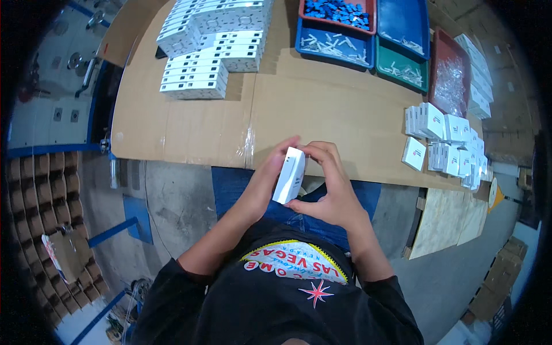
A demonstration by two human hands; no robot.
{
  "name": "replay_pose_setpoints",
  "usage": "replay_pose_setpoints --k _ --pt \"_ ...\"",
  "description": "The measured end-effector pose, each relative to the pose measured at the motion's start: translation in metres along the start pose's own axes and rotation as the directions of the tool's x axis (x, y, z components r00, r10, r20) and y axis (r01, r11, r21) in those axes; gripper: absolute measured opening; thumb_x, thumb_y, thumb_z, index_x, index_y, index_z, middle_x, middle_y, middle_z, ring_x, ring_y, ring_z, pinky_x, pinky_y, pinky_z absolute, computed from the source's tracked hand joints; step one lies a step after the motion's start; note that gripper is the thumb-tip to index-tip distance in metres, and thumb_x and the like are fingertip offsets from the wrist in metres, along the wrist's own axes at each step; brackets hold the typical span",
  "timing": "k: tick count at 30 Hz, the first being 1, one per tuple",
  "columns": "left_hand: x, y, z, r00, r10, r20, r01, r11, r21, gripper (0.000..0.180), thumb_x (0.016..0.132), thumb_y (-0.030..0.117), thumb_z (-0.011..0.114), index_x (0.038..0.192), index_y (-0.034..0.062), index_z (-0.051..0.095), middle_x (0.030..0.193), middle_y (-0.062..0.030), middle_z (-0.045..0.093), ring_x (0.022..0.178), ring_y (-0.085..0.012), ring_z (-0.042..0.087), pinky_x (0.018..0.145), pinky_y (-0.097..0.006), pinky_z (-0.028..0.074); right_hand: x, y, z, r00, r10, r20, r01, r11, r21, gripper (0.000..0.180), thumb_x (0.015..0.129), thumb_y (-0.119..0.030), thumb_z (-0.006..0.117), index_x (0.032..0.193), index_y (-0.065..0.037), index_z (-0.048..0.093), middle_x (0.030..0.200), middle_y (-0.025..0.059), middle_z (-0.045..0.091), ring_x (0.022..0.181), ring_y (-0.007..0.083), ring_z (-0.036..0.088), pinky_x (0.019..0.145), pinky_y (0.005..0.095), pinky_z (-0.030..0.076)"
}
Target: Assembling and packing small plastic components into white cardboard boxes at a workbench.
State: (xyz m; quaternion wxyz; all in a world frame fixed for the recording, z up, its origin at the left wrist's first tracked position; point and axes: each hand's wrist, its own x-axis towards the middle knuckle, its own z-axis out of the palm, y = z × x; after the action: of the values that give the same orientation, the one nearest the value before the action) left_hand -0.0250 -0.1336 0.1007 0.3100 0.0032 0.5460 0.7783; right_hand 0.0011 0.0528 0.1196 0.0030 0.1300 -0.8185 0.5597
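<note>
Between my two hands, over the near edge of the cardboard-covered table [190, 135], I hold a small white box [290, 177] tilted on its edge. My left hand [265, 181] presses along its left side, the fingers behind it. My right hand [332, 192] grips it from the other side, thumb at the bottom end and fingers at the top. Loose small white boxes [434, 123] of like look lie piled at the right of the table. Stacked white boxes [195, 77] with dark marks stand in rows at the far left.
At the far right sit trays: a red tray with blue pieces [339, 14], a blue tray with white sticks [328, 49], a green tray [399, 72] and a red tray with clear plastic pieces [451, 75]. A wooden board [445, 221] stands below the right edge.
</note>
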Motion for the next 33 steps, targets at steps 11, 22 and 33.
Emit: replay_pose_setpoints --k 11,22,33 --pt "0.016 -0.025 -0.006 0.981 -0.123 -0.153 0.084 0.968 -0.238 0.062 0.112 0.054 0.034 0.147 0.0049 0.051 0.116 -0.0089 0.066 0.106 -0.0155 0.064 0.095 -0.03 0.052 0.002 0.01 -0.008 0.988 -0.149 -0.034 0.136 0.96 -0.245 0.074 0.066 -0.019 0.095 0.123 -0.003 0.051 0.118 0.0176 0.057 0.11 0.0368 0.06 0.091 0.0418 0.052" --pt "0.029 -0.011 -0.013 0.979 -0.184 0.085 0.201 0.841 -0.502 0.07 0.109 0.06 0.031 0.152 0.0079 0.047 0.127 -0.0114 0.068 0.112 -0.0259 0.07 0.097 -0.044 0.057 0.008 0.033 -0.015 0.984 0.125 -0.13 -0.067 0.924 0.377 0.094 0.072 -0.034 0.088 0.147 -0.001 0.044 0.118 0.0095 0.057 0.106 0.0232 0.061 0.087 0.0383 0.052" --pt "0.07 -0.035 -0.044 0.985 -0.151 -0.089 0.155 0.987 0.044 0.045 0.097 0.006 0.064 0.139 0.0008 0.05 0.121 -0.0123 0.069 0.101 -0.0219 0.074 0.084 -0.037 0.062 -0.008 0.081 -0.039 0.858 0.506 0.091 -0.23 0.22 0.948 0.08 0.101 -0.053 0.046 0.154 0.006 0.036 0.153 0.0323 0.046 0.134 0.047 0.055 0.104 0.0575 0.053"
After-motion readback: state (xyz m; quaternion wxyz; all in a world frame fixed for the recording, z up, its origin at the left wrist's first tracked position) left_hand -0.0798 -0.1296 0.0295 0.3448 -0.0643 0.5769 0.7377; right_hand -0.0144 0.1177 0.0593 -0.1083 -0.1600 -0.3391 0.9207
